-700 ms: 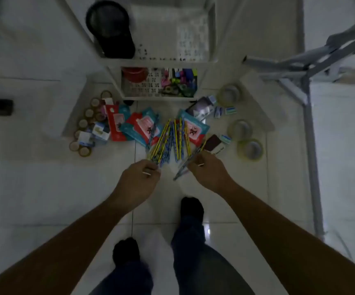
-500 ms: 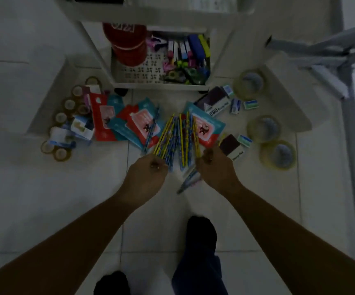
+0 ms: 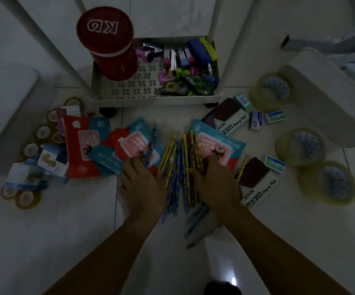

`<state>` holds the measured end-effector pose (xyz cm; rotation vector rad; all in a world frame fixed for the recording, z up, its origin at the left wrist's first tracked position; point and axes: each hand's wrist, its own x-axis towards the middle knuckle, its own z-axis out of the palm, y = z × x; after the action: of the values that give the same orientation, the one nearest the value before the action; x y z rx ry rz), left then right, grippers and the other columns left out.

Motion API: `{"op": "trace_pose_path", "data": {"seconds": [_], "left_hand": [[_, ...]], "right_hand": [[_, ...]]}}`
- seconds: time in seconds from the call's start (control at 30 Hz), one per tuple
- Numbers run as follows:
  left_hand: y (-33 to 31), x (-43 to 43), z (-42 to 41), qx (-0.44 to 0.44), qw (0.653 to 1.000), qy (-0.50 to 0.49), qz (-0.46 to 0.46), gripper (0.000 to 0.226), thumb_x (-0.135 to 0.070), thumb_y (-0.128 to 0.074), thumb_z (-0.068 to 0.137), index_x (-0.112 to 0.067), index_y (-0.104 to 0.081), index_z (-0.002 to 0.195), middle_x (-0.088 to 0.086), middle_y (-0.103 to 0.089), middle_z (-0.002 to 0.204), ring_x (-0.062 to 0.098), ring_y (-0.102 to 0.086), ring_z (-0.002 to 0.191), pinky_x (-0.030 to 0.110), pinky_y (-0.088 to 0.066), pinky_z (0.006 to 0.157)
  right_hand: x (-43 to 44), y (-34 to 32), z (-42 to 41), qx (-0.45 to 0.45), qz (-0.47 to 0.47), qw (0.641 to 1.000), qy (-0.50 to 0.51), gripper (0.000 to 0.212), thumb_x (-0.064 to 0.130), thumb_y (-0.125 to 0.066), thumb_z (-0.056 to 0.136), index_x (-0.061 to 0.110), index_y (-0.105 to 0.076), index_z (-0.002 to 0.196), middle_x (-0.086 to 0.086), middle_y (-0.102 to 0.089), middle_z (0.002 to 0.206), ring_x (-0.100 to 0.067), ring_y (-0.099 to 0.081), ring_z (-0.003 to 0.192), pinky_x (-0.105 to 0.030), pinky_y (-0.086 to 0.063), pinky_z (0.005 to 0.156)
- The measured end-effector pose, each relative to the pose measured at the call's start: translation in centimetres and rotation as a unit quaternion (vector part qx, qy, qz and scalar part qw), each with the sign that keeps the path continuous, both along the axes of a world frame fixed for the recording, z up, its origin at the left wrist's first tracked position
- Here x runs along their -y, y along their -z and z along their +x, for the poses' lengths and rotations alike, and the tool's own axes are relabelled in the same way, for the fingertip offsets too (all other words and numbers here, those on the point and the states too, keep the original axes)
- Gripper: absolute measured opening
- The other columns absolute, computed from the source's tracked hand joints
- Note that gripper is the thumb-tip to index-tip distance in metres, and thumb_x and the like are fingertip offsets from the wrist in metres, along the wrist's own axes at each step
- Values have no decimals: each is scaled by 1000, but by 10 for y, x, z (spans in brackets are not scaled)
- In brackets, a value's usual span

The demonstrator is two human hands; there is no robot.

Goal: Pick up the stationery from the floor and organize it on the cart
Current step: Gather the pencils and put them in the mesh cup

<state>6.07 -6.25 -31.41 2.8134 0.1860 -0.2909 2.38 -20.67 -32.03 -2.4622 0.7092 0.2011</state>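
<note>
Your left hand (image 3: 142, 184) lies flat, fingers spread, against the pencils (image 3: 178, 165) on the tiled floor (image 3: 44, 231). Your right hand (image 3: 212, 179) bends over their far side, and I cannot tell if it grips. You seem to be herding them together, since slim, patterned sticks scatter easily. The white plastic cart (image 3: 155, 101) stands just beyond.

pencils (image 3: 178, 165): yellow and blue, bunched on floor | cart (image 3: 157, 99): white, bottom tray part-filled

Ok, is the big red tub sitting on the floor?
No, the red tub stands inside the cart's tray, beside small colourful stationery.
</note>
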Motion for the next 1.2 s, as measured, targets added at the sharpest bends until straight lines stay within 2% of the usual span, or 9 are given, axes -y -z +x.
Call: {"op": "trace_pose_path", "data": {"seconds": [0.17,0.37,0.47,0.6,0.73,0.83,0.9,1.03,1.2], "left_hand": [[10,-9,0,10,996,79,28,46,-33,-59,89,-3,-49,122,20,-52,115,39,-50,104,47,-45,79],[6,-4,8,-45,976,213,-19,26,-7,-47,94,2,-48,118,23,-52,116,37,-53,103,44,-44,81],[10,0,15,-60,971,230,-4,23,1,-42,91,4,-49,114,26,-51,117,36,-52,105,42,-43,84],[17,4,17,-75,973,218,-6,25,5,-44,89,7,-46,114,29,-50,118,37,-49,106,40,-40,83],[11,4,13,-70,980,152,-109,54,2,-47,92,16,-20,137,27,-51,116,39,-53,105,38,-44,81],[6,1,7,-16,968,138,-207,32,2,-43,92,13,-37,122,19,-54,91,33,-56,84,39,-47,69],[-2,3,-2,2,962,122,-244,11,-3,-40,97,4,-44,104,14,-51,85,25,-50,76,32,-40,64],[-10,7,-21,-8,940,141,-311,33,-31,-38,101,-8,-51,81,2,-51,69,10,-49,63,14,-36,52],[-10,15,-35,-94,921,141,-351,23,-33,-34,101,-21,-52,94,-11,-54,77,-7,-51,65,2,-38,55]], "right_hand": [[4,-3,-6,99,76,992,-2,13,24,-57,95,12,-62,96,5,-57,78,-13,-55,70,-25,-47,63],[22,-18,-20,113,168,970,138,15,17,-41,101,7,-44,91,-4,-50,70,-11,-48,59,-20,-38,47],[37,-21,-39,135,222,943,210,16,26,-40,100,11,-46,98,-7,-57,83,-19,-56,71,-31,-46,64],[58,-14,-66,92,184,938,279,21,29,-48,95,9,-51,100,-3,-59,83,-24,-58,80,-26,-39,58],[68,-5,-79,23,114,959,259,43,49,-62,86,7,-54,93,-5,-59,82,-23,-57,77,-27,-36,54],[69,3,-77,-6,79,970,231,50,57,-64,81,8,-58,88,-4,-59,77,-20,-57,69,-23,-34,46],[69,4,-70,-5,67,975,212,42,50,-64,84,8,-62,86,-5,-60,76,-21,-58,70,-23,-32,45],[67,-3,-58,-6,75,979,189,33,31,-61,87,14,-51,60,0,-50,60,-12,-48,54,-24,-30,46],[64,-10,-58,51,70,974,210,33,32,-59,86,16,-45,60,5,-45,55,-4,-43,50,-20,-27,44]]}}
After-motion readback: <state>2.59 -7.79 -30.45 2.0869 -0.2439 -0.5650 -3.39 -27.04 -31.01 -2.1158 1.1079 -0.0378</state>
